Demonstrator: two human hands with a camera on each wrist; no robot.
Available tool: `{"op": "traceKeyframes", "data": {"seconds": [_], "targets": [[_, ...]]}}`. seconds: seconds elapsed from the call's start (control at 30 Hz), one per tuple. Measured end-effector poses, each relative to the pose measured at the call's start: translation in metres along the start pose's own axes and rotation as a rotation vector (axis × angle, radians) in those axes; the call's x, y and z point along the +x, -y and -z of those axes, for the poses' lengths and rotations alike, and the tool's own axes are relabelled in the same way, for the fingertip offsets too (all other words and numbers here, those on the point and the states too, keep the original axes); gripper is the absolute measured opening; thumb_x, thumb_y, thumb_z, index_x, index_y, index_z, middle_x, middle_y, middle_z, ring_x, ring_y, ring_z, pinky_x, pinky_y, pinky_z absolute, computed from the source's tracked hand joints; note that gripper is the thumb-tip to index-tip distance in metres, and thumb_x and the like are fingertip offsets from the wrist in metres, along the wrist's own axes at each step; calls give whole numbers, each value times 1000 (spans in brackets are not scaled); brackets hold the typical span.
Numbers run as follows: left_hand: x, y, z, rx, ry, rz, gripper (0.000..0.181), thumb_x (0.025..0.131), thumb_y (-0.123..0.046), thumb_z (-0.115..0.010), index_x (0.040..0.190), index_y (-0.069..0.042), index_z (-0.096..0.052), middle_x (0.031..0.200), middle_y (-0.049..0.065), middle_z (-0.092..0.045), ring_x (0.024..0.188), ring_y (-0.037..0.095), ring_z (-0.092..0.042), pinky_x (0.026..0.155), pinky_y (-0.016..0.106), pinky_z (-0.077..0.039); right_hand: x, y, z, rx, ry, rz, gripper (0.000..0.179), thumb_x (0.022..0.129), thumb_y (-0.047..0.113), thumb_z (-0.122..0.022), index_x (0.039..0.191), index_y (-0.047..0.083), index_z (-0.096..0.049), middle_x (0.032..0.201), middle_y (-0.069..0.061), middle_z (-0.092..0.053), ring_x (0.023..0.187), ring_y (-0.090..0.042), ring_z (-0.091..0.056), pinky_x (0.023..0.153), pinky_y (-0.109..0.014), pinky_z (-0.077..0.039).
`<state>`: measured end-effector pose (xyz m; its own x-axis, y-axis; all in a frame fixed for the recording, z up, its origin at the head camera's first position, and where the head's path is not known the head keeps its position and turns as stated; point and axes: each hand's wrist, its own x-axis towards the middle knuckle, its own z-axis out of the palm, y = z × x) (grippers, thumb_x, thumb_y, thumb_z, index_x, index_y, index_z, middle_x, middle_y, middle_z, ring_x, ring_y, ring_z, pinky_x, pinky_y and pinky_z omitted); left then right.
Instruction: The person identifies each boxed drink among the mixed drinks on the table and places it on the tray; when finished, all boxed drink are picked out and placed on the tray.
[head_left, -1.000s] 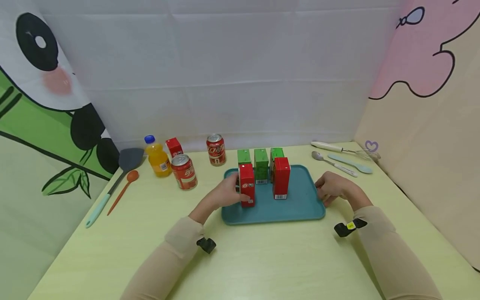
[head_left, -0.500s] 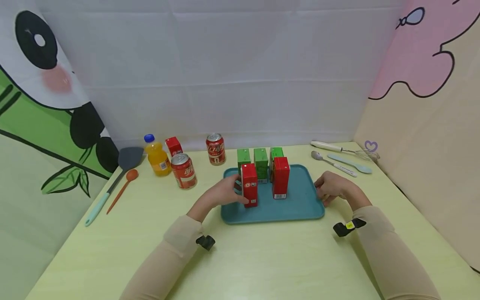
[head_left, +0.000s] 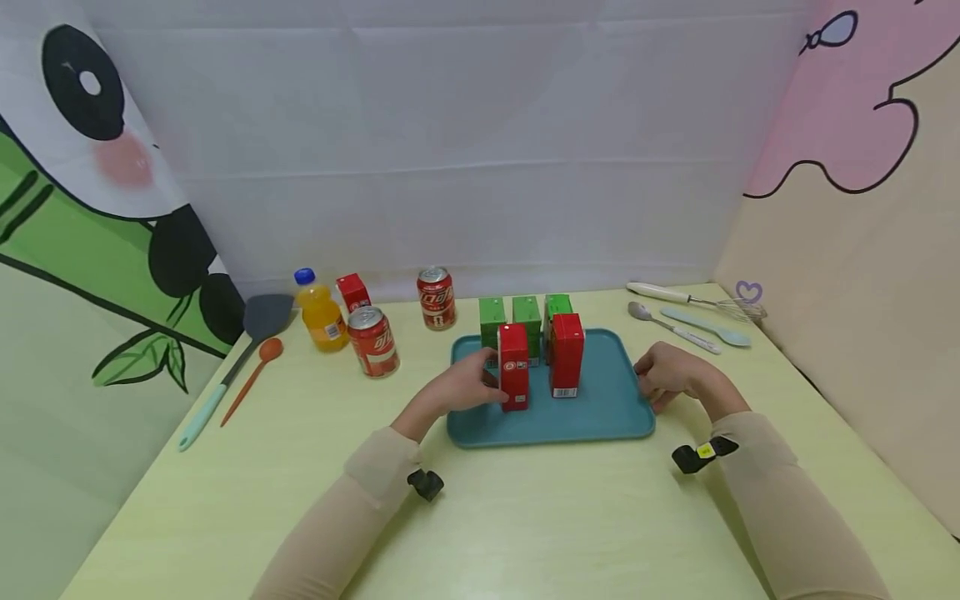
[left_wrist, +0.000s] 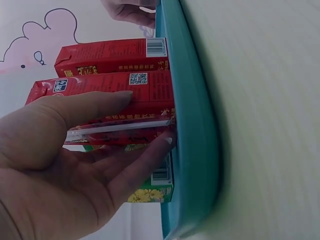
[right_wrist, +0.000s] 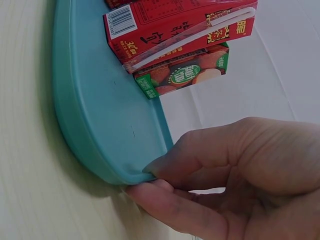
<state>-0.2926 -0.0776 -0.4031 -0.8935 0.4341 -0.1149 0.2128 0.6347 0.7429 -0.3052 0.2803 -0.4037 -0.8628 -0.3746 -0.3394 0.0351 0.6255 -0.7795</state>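
On a teal tray (head_left: 607,408) stand two red drink cartons in front and several green drink cartons (head_left: 527,312) behind. My left hand (head_left: 467,383) holds the left red drink carton (head_left: 513,367) low down. In the left wrist view, the thumb of the left hand (left_wrist: 55,150) lies along one face, and its fingers are on the side with the straw. Just to the right is the other red drink carton (head_left: 567,354), upright. My right hand (head_left: 667,375) pinches the tray's right rim; in the right wrist view, its thumb is over the tray wall (right_wrist: 102,160) with fingers beneath.
At the back left are an orange juice bottle (head_left: 322,317), a red carton (head_left: 353,292) and two soda cans (head_left: 373,343). A turner (head_left: 236,367) and an orange spoon (head_left: 255,375) lie farther left. A whisk (head_left: 697,298), spoon (head_left: 671,327) and spatula (head_left: 705,327) lie at the right.
My left hand has moved the left red drink carton to the right along the tray, closer to the other red one. My right hand has stayed at the tray's rim.
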Motion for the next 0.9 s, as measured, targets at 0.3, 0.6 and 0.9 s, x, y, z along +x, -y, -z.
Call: {"op": "traceKeyframes", "data": {"seconds": [0.3, 0.6, 0.9], "targets": [[13, -10, -12, 35, -26, 9, 65, 87, -14, -78, 141, -1, -44, 119, 13, -64, 102, 24, -64, 88, 42, -54, 2, -2, -1, 4, -3, -3, 54, 82, -12, -56, 133, -24, -46, 126, -33, -57, 101, -29, -64, 70, -42, -61], [22, -12, -17, 15, -44, -17, 64, 88, -13, -76, 141, 0, -43, 119, 15, -63, 105, 26, -62, 87, 42, -54, 2, -2, 1, -2, -10, 3, 56, 79, -13, -57, 133, -24, -46, 129, -35, -54, 101, -30, -64, 70, -42, -61], [25, -9, -19, -41, -37, -13, 65, 89, -12, -76, 143, 0, -41, 128, 17, -60, 113, 29, -62, 92, 44, -53, 2, -2, 1, 0, -7, 2, 57, 81, -12, -57, 135, -24, -43, 132, -38, -51, 101, -30, -66, 70, -42, -61]]}}
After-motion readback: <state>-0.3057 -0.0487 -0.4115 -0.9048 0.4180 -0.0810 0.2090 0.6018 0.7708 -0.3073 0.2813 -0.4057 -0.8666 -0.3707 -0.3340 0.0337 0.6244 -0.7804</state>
